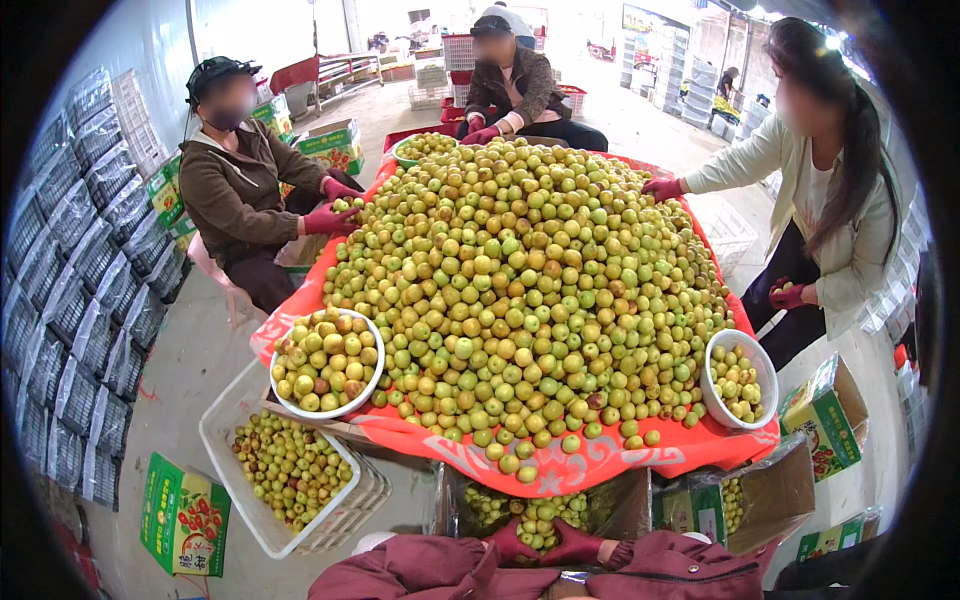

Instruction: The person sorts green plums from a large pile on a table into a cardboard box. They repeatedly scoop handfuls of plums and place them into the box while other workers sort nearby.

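My left hand (513, 541) and my right hand (573, 544), both in dark red gloves, are cupped together around a handful of jujubes (538, 525). They are low in the head view, close to my body. Around and beyond them lies a plastic-lined cardboard box (628, 504) with more green jujubes in it. Just past the box hangs the edge of a red patterned cloth (551, 480). The cloth covers a table heaped with a large pile of yellow-green and brownish jujubes (525, 300).
White bowls of jujubes stand at the table's left (381, 360) and right (709, 390) corners. A white plastic crate (247, 517) with browner fruit sits on the floor at left. Printed cartons (825, 420) stand at right. Three gloved co-workers (247, 180) sit or stand around the pile.
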Available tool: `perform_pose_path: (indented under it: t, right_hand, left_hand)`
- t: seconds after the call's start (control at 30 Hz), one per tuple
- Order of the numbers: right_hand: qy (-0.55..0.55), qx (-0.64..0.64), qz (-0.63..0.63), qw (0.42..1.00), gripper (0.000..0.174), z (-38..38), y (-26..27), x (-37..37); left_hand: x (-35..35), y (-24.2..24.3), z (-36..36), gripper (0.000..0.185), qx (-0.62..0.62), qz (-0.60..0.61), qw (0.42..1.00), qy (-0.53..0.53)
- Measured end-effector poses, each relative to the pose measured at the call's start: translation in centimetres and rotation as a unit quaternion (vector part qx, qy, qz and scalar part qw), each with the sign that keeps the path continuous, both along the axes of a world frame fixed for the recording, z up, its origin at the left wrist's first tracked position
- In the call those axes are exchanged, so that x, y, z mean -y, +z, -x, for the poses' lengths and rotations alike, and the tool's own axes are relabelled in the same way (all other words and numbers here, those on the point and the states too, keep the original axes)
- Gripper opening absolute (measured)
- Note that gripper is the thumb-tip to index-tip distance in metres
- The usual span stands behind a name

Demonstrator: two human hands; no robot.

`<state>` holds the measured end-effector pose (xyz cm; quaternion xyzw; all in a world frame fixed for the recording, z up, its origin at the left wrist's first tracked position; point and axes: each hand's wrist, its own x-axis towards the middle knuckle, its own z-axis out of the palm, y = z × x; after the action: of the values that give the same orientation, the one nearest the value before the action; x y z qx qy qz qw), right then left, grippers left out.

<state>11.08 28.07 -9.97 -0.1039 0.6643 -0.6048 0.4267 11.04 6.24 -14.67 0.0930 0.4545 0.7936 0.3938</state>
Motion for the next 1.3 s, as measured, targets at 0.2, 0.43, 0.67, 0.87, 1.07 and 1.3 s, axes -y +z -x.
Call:
perform_pose_path:
  t: [0.2, 0.43, 0.67, 0.87, 1.07, 1.3]
  right_hand:
    - [0.029, 0.080, 0.029, 0.996, 0.082, 1.0, 3.1, 1.1]
    - [-0.157, -0.017, 0.038, 0.987, 0.046, 4.4, 9.0, 1.9]
    - [-0.301, -0.122, -0.008, 0.946, 0.074, 7.9, 10.0, 2.5]
    - [-0.333, -0.103, -0.045, 0.936, 0.103, 9.8, 10.5, 1.5]
    - [-0.310, -0.045, 0.052, 0.948, 0.109, 12.0, 11.0, 3.5]
    - [-0.300, 0.010, 0.150, 0.942, 0.121, 13.1, 10.3, 5.6]
  left_hand:
    - [0.8, 5.0, 1.2, 0.073, -0.144, 0.102, 0.981, -0.081]
    - [5.0, 13.8, 5.2, 0.023, -0.199, 0.203, 0.930, 0.233]
    - [17.4, 19.3, 14.1, 0.066, -0.466, 0.663, 0.522, 0.265]
    - [20.6, 17.7, 18.4, 0.118, -0.337, 0.704, 0.615, 0.109]
    - [19.9, 16.9, 18.7, 0.120, -0.358, 0.590, 0.709, 0.147]
    - [16.0, 16.2, 19.5, 0.118, -0.258, 0.330, 0.900, 0.121]
